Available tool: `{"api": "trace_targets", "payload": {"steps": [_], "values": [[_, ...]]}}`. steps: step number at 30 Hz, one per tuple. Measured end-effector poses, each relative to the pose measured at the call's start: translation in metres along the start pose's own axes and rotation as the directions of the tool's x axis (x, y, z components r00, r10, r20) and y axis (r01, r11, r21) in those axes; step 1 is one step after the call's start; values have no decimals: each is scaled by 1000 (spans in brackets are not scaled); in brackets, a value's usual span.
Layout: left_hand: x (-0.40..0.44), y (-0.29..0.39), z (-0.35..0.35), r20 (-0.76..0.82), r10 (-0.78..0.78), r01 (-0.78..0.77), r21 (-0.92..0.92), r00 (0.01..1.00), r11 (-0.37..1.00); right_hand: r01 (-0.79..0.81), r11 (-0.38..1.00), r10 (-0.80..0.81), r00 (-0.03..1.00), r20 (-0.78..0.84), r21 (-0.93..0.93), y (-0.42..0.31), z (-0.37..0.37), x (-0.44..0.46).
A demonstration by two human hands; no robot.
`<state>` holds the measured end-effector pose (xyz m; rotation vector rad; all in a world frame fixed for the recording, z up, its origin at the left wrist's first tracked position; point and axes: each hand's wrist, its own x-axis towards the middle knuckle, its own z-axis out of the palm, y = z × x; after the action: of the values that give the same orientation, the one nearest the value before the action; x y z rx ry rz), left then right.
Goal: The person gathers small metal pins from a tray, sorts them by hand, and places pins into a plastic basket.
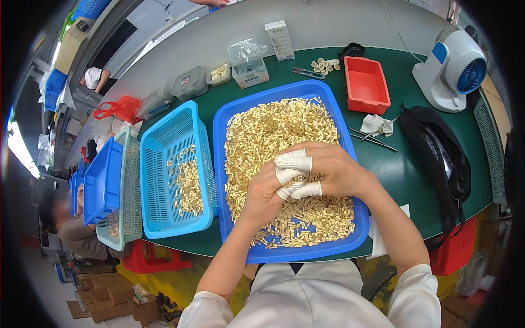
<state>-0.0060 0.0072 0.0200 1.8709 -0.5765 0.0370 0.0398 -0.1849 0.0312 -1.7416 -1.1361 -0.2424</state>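
A blue tray (220, 164) holds a deep spread of small brass-coloured metal pieces (284, 123). Over its middle, my left hand (263, 192) and my right hand (338, 168) meet with their fingertips pressed together. White finger cots (295, 161) cover several fingers. A short row of brass-coloured pieces (296, 181) shows pinched between the fingertips of both hands; part of it is hidden by the fingers. Left of the tray stands a light-blue basket (156, 164) with a smaller heap of similar pieces (189, 188) in it.
Behind the tray are snips (308, 72), loose finger cots (326, 66), a clear plastic box (250, 74) and a red bin (367, 85). Tweezers (373, 139), a black bag (437, 158) and a fan (454, 71) sit at right. Another person (82, 235) is at left beyond blue bins (103, 180).
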Motion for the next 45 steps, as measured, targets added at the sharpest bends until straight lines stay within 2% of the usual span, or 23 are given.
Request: {"api": "trace_targets", "payload": {"steps": [1,2,3,4,5,6,8,9,10,13,18,21,22,25,30,34,38,41,45], "values": [[-2,1,2,-3,-77,76,-114,997,991,-11,1000,11,1000,-1,0,-1,0,0],[-2,2,4,-5,-77,76,-109,997,991,-6,1000,6,1000,-2,3,-1,-1,0],[-2,6,7,16,-156,148,-432,988,890,-48,999,48,999,-11,-9,-3,-2,-2],[-2,9,11,61,-222,200,-703,973,683,-88,996,88,996,-20,-20,-3,-4,-4],[-1,11,15,127,-265,227,-891,956,394,-129,991,128,991,-30,-33,-2,-6,-4],[-4,12,18,127,-264,228,-889,956,398,-126,992,125,992,-34,-32,-1,-6,-4],[-13,13,23,172,-297,168,-985,939,-38,-115,992,119,986,-116,46,3,-4,-5],[-17,13,26,198,-308,118,-959,931,-259,-108,990,121,980,-155,86,5,-3,-6],[-20,16,28,198,-313,118,-959,929,-256,-109,990,122,980,-157,93,5,-2,-6],[-25,31,34,169,-364,5,-912,916,-411,-118,992,122,983,-139,34,5,-2,-5],[-33,40,34,170,-349,-7,-891,922,-453,-130,992,129,983,-132,6,3,0,-5],[-38,26,34,163,-409,20,-943,898,-333,-106,991,103,994,-34,-79,-6,-5,-2],[-38,27,33,166,-406,22,-941,899,-337,-108,991,106,994,-33,-84,-7,-5,-2],[-37,31,27,131,-502,119,-991,855,-56,60,996,-57,997,-50,71,-6,4,0],[-41,29,32,181,-493,175,-983,851,-59,91,996,-92,995,-26,-20,-7,12,-2],[-38,34,33,162,-527,179,-984,835,-19,26,998,-26,1000,12,51,-10,9,-3],[-37,35,34,170,-553,165,-985,816,-58,63,998,-63,998,-1,14,-9,9,-2],[-35,40,37,185,-499,53,-962,847,-267,-53,996,57,998,-41,78,-10,2,-3],[-37,40,37,206,-485,12,-928,850,-372,-86,996,86,991,-103,-2,-8,2,-4]]}}
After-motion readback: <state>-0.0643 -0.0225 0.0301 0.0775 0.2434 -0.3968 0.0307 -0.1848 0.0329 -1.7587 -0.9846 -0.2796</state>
